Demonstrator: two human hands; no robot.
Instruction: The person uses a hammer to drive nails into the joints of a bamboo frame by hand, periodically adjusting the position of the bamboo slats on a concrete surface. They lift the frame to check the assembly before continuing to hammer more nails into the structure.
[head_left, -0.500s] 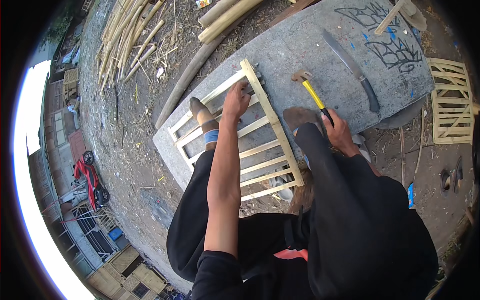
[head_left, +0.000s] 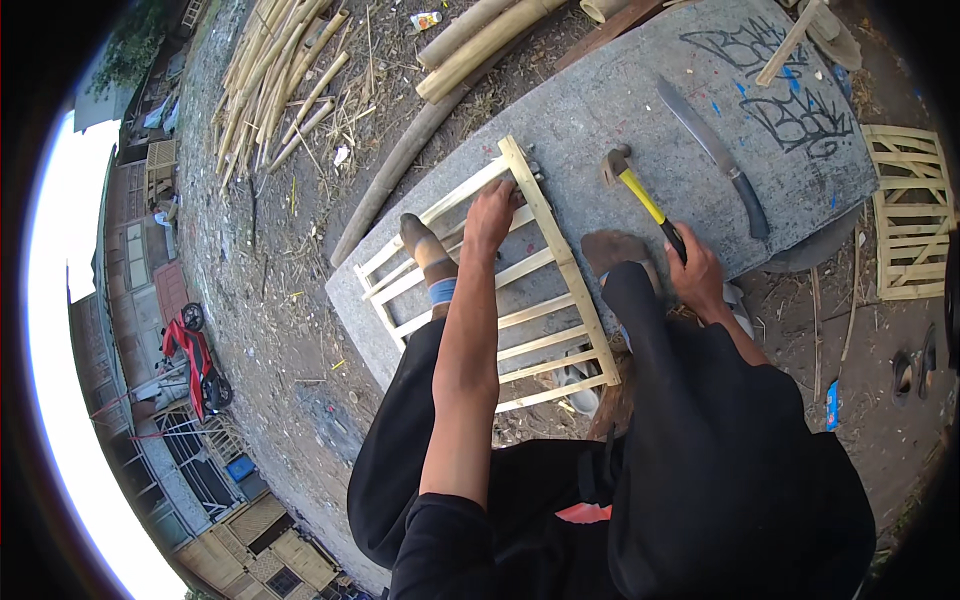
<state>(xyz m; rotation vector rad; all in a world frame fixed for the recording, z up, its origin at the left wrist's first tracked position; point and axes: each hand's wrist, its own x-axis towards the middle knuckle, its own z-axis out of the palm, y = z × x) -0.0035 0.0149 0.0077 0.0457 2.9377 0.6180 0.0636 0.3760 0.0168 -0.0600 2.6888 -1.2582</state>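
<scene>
A ladder-like frame of pale bamboo slats (head_left: 562, 262) lies on the concrete slab, with my feet on either side of it. Over its upper end, my left hand (head_left: 490, 218) is closed beside the long crosspiece; what its curled fingers hold is hidden. My right hand (head_left: 697, 272) grips the dark handle of a claw hammer (head_left: 642, 192) with a yellow shaft. The hammer's head is over the slab, to the right of the frame and apart from it. A large knife (head_left: 703, 138) with a dark handle lies farther right.
The concrete slab (head_left: 600, 100) bears black painted marks. Thin bamboo strips (head_left: 275, 90) are heaped at the far left, near thicker bamboo poles (head_left: 490, 50). Another slatted bamboo frame (head_left: 912, 215) stands off the slab's right side. A red motorcycle (head_left: 195, 360) is parked at left.
My left hand's fingers have drawn closer together near the crosspiece. The hammer has turned slightly in my right hand, its head tilting differently. The whole view has shifted a little.
</scene>
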